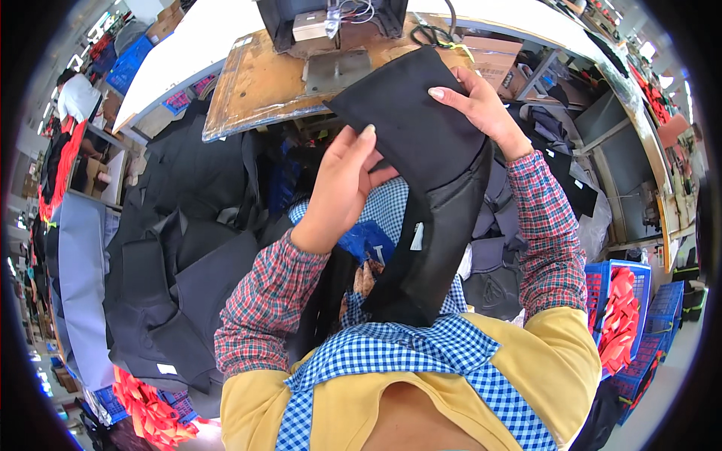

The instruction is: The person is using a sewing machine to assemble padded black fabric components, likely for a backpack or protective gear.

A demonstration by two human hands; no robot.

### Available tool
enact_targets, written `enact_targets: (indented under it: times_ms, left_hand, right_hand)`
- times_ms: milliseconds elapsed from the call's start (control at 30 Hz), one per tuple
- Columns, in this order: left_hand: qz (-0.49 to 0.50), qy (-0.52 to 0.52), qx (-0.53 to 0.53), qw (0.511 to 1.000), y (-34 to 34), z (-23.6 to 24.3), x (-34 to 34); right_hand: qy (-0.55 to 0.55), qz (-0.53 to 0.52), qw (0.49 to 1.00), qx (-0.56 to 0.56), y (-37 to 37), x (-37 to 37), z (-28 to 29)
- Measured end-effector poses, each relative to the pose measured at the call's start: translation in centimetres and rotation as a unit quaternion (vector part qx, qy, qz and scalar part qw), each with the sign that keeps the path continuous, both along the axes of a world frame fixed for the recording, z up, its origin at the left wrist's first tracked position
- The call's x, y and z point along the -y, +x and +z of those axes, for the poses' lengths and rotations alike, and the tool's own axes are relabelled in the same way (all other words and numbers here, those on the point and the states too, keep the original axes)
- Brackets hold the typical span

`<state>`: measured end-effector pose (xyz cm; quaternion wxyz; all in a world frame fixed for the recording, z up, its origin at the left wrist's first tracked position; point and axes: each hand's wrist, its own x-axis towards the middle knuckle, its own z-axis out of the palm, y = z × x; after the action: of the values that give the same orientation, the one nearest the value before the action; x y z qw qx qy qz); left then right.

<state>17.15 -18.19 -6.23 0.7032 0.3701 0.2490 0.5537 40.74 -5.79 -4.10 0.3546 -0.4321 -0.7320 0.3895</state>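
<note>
Black fabric piece (421, 150) held up over the lap, just before the wooden worktop (256, 83). Left hand (342, 188) in closed grip on its lower left edge; right hand (477, 101) pinching the upper right corner. Dark garment pile (173, 248) at left, blue crate (635, 301) right.

I see both hands up on a black fabric piece (421, 143), held in front of a worn wooden board (263, 83). My left hand (342, 188) grips its near-left edge, thumb on top; my right hand (481, 105) pinches the far-right edge. A machine base (323, 30) sits at the far end. Black garments (180, 248) pile up left; blue crates (639, 301) with orange pieces stand right.
</note>
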Motion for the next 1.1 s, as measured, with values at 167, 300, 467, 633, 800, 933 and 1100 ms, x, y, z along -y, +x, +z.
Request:
enact_targets:
  times_ms: [167,300,467,633,800,933,1100]
  left_hand:
    - [0.024,-0.006,0.034,0.999,1.5,0.0,-4.3]
    - [0.019,0.000,0.037,0.999,2.1,-0.5,-7.8]
    - [0.010,-0.030,0.062,0.998,1.9,-1.6,-11.7]
    - [0.014,-0.002,0.080,0.997,1.4,-2.4,-14.1]
    - [0.010,0.032,0.097,0.995,0.9,-2.4,-15.1]
    - [0.005,0.048,0.091,0.995,0.4,-2.3,-15.9]
    - [0.001,0.053,0.099,0.994,0.6,-2.5,-16.4]
  right_hand:
    - [0.105,-0.091,0.990,0.030,1.2,-1.4,0.3]
    - [0.213,-0.138,0.961,0.107,1.5,-2.5,2.8]
    - [0.347,-0.187,0.898,0.194,0.3,-3.9,4.4]
    - [0.419,-0.191,0.852,0.251,-1.3,-4.5,5.8]
    - [0.433,-0.197,0.836,0.274,-2.3,-4.6,6.5]
    - [0.470,-0.177,0.817,0.282,-2.8,-3.5,7.5]
    - [0.445,-0.192,0.832,0.272,-2.6,-4.3,7.5]
